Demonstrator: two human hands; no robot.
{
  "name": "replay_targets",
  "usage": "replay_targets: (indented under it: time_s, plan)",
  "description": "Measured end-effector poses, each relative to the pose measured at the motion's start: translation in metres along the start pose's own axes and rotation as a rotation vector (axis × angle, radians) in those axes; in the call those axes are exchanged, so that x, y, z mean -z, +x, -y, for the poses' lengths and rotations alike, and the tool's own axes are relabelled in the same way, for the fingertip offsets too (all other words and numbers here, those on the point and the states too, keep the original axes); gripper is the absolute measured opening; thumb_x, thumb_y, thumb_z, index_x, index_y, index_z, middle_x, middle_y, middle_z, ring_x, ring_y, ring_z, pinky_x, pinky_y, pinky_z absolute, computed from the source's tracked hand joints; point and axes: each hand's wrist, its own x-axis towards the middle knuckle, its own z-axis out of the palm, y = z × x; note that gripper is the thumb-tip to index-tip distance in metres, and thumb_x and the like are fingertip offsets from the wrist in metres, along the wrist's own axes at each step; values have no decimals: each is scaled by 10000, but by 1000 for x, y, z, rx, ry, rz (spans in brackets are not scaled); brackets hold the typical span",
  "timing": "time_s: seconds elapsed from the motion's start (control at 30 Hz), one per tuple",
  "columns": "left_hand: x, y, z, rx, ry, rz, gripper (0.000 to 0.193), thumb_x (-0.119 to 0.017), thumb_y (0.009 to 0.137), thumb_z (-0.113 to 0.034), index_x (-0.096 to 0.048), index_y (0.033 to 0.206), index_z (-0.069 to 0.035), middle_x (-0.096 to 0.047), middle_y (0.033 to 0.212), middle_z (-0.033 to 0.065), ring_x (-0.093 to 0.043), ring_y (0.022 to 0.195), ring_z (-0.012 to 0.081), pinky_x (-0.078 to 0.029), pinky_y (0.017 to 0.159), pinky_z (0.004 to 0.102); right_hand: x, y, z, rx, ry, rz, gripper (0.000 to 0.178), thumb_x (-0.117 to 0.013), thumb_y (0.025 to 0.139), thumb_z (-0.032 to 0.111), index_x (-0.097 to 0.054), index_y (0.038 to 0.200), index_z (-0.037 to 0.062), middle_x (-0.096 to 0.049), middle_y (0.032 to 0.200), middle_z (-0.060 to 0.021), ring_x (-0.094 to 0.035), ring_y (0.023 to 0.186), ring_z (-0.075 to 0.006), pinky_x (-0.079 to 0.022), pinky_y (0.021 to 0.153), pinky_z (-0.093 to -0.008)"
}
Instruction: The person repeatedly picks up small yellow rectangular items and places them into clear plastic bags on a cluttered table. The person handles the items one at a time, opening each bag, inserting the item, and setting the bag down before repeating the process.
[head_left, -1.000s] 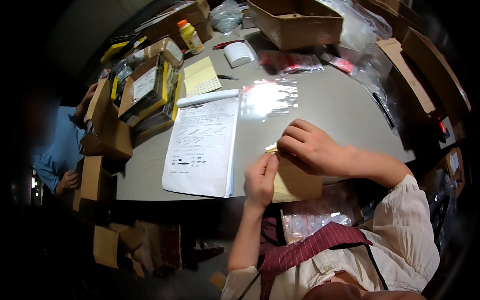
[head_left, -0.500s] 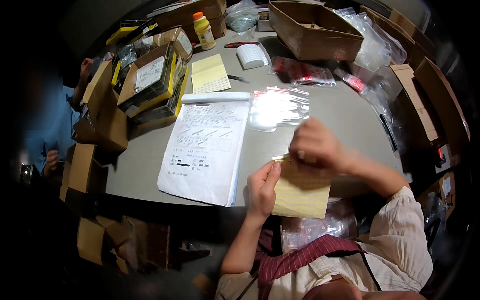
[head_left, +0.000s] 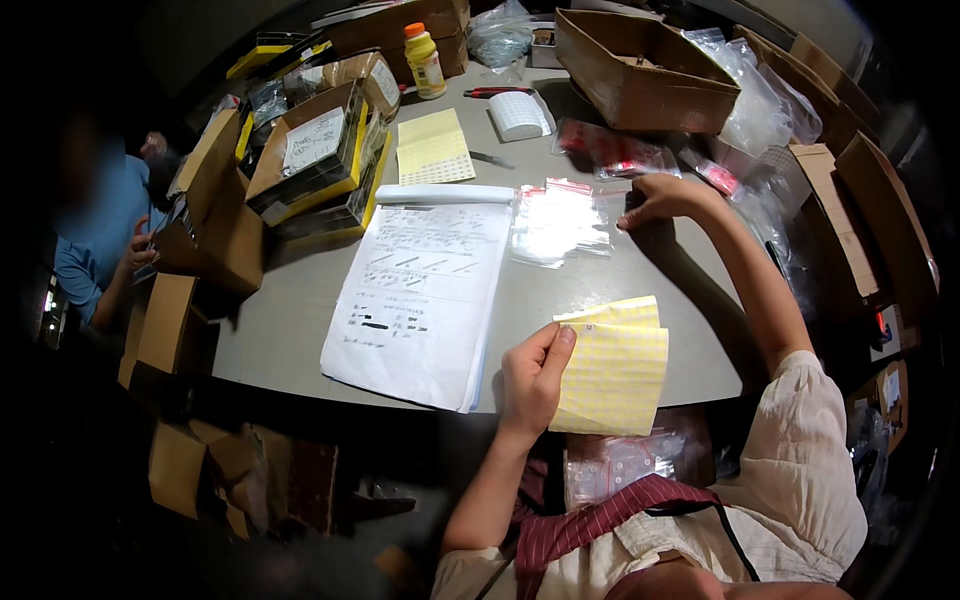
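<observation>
The left hand [head_left: 533, 375] pinches 1 yellow label sheet [head_left: 612, 372] by its left edge, held over the near rim of the grey table [head_left: 300, 320]; the right hand [head_left: 660, 197] is stretched well away from it, fingers curled on the table beside 1 stack of clear zip bags [head_left: 558, 220], and whether they grip anything cannot be told. Just left of the hands lies 1 open notebook [head_left: 425, 290]; farther off are 1 second yellow sheet [head_left: 433, 146], 1 orange-capped bottle [head_left: 424, 62] and 1 open cardboard box [head_left: 640, 70].

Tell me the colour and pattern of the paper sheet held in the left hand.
Pale yellow paper sheet, gridded with small squares like sticker labels; head view, pinched by the left hand.
</observation>
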Motion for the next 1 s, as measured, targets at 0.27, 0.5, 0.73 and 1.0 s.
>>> replay_targets:
  time_s: [0.27, 0.5, 0.73, 1.0]
  plan:
    - [-8, 0, -5, -7, 65, 56, 371, -599, 1064, -246, -615, 836, 45, -490, 624, 5, -424, 631, 59, -357, 551, 291, -23, -116, 41, 342, 210, -180, 301, -774, 896, 275, -667, 969, 3, -687, 827, -166, -672, 764, -303, -524, 713, -410]
    - [-3, -1, 1, -71, 198, 135, 301, -621, 1031, -179, -599, 833, 45, -541, 687, 100, -490, 632, 139, -397, 584, 323, -58, -154, 98, 729, 215, -421, 233, -736, 865, 155, -662, 1026, 4, -692, 1000, -155, -654, 1001, -309, -518, 916, -429]
    - [-1, 1, -13, -461, 563, 274, 181, -621, 992, -122, -686, 990, 47, -681, 889, 193, -660, 787, 371, -517, 713, 401, -50, -133, 88, 529, 516, 144, 245, -791, 915, 198, -675, 1022, 10, -678, 952, -70, -648, 886, -164, -518, 849, -332]
    - [-5, 2, -9, -550, 618, 316, 174, -622, 981, -105, -723, 1034, 27, -709, 927, 185, -692, 837, 372, -538, 744, 401, -53, -133, 78, 459, 611, 277, 249, -790, 905, 211, -664, 1020, 30, -692, 948, -55, -639, 903, -156, -501, 841, -335]
